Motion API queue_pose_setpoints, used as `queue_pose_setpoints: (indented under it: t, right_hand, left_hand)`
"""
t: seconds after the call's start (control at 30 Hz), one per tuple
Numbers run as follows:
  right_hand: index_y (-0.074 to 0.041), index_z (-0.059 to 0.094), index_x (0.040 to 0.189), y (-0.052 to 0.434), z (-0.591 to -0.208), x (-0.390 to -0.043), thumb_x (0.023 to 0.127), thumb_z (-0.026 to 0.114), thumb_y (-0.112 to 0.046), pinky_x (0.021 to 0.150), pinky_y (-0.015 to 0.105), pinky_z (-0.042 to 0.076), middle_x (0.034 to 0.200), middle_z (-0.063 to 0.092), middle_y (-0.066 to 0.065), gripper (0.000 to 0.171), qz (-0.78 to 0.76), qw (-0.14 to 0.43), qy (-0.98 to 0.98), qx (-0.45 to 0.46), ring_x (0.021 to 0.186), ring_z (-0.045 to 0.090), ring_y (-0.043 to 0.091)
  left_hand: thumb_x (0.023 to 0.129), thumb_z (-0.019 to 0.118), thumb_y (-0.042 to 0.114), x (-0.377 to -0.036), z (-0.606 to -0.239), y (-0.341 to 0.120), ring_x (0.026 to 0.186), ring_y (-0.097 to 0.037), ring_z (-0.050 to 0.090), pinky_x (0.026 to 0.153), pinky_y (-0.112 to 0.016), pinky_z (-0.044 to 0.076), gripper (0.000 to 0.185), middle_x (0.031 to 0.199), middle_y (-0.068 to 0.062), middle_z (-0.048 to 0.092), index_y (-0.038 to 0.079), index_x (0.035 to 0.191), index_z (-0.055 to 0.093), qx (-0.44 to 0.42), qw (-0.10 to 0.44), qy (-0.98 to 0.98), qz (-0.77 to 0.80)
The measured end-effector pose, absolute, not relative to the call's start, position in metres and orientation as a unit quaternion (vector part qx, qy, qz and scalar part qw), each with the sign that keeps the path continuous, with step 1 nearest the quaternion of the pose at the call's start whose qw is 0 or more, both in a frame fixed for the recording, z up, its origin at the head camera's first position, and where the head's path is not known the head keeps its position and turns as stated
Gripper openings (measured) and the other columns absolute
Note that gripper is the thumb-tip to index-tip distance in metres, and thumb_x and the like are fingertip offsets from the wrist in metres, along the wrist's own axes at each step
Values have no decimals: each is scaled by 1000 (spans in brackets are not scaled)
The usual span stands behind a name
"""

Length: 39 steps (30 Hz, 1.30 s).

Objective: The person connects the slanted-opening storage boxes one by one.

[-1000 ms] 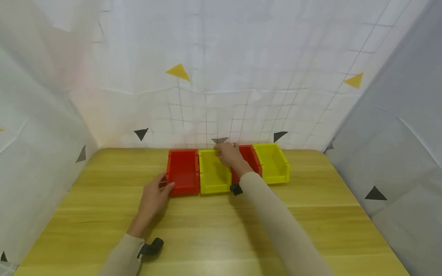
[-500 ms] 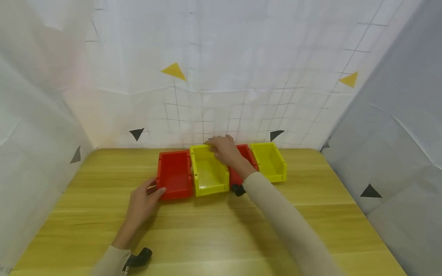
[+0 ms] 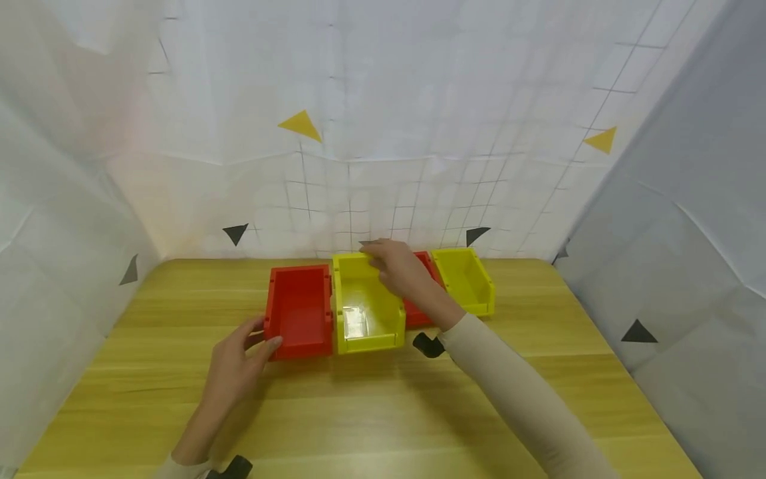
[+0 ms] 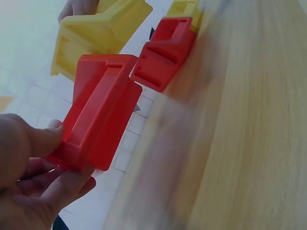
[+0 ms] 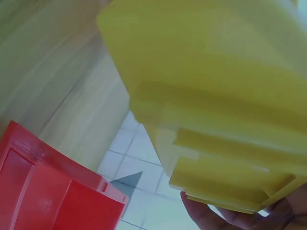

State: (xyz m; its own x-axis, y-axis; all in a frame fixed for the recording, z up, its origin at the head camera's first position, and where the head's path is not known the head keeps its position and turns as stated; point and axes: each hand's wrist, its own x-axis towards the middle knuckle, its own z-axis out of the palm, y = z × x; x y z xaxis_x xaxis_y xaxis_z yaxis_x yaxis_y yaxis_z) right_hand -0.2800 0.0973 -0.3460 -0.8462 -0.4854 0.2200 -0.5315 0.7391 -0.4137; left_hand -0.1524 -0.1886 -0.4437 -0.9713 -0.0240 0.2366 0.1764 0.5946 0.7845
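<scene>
White gridded sheets with yellow and black triangles wall in a wooden bench [image 3: 383,399]. At the left, the left hand [image 3: 236,362] pinches the near left corner of the left red bin [image 3: 299,309], thumb on the rim and fingers beneath, as the left wrist view shows. Just beside it sits the near yellow bin [image 3: 366,313], its back end raised off the bench; the right hand [image 3: 399,265] grips its far rim with curled fingers. Behind that arm lies a second red bin [image 3: 426,293], partly hidden. Rightmost, against the wall, stands the far yellow bin [image 3: 463,279].
</scene>
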Motion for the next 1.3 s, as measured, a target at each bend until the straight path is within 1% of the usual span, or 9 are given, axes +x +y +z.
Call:
queue_pose_setpoints:
  t: [0.13,0.23,0.33,0.5,0.73,0.83,0.93,1.07,1.3]
  right_hand:
    - [-11,61,125,103,-344,-272,92,55,-2,91,32,44,127,56,1,36,248,62,-927,275,115,51,21]
    - [-13,61,125,106,-341,-265,91,55,-2,79,27,49,112,61,-1,36,242,66,-932,263,98,56,17]
    - [-15,61,126,109,-337,-257,91,56,-4,65,24,47,94,59,-3,36,238,61,-937,250,80,52,16]
    - [-16,61,127,113,-332,-246,91,56,-4,59,25,43,83,56,-3,38,236,69,-935,257,72,48,17]
    - [-15,63,124,119,-329,-232,90,58,-3,70,23,46,96,60,-4,37,236,86,-930,268,79,50,13]
    - [-17,60,127,121,-328,-225,90,58,-4,69,24,45,93,59,-4,40,233,86,-932,264,77,49,13]
    - [-17,60,127,124,-326,-218,89,59,-5,69,25,45,92,59,-5,40,233,81,-935,256,76,48,14]
    - [-13,64,122,127,-325,-209,90,58,-5,75,25,47,101,62,-5,34,240,71,-936,246,80,50,12]
    - [-11,66,118,134,-326,-194,89,57,-1,72,26,48,97,63,-4,32,253,87,-929,255,78,52,13]
  left_hand:
    - [86,68,28,-146,-438,-187,103,-32,60,73,-38,52,48,123,-11,57,9,128,54,-47,116,-885,-448]
    - [86,67,31,-140,-435,-186,103,-32,60,72,-37,52,49,123,-10,57,10,127,54,-47,122,-887,-442]
    - [85,67,33,-135,-432,-185,103,-32,60,71,-35,53,50,123,-9,57,11,128,54,-44,121,-888,-442]
    - [85,69,30,-127,-428,-183,104,-31,60,70,-33,53,50,124,-9,57,11,129,53,-39,114,-886,-448]
    - [84,70,31,-118,-426,-181,103,-30,60,69,-31,53,47,121,-8,58,12,125,56,-41,107,-879,-462]
    - [83,70,30,-114,-426,-181,103,-30,60,69,-31,53,46,121,-6,58,13,125,56,-37,98,-881,-461]
    - [83,70,29,-111,-426,-179,104,-29,60,70,-31,53,46,121,-5,58,14,124,56,-30,83,-885,-458]
    - [83,70,29,-106,-427,-176,106,-29,59,74,-33,52,46,122,-5,58,14,124,56,-15,54,-888,-457]
    - [81,72,30,-96,-435,-167,108,-25,58,81,-33,50,48,123,-2,58,16,124,56,16,2,-879,-476]
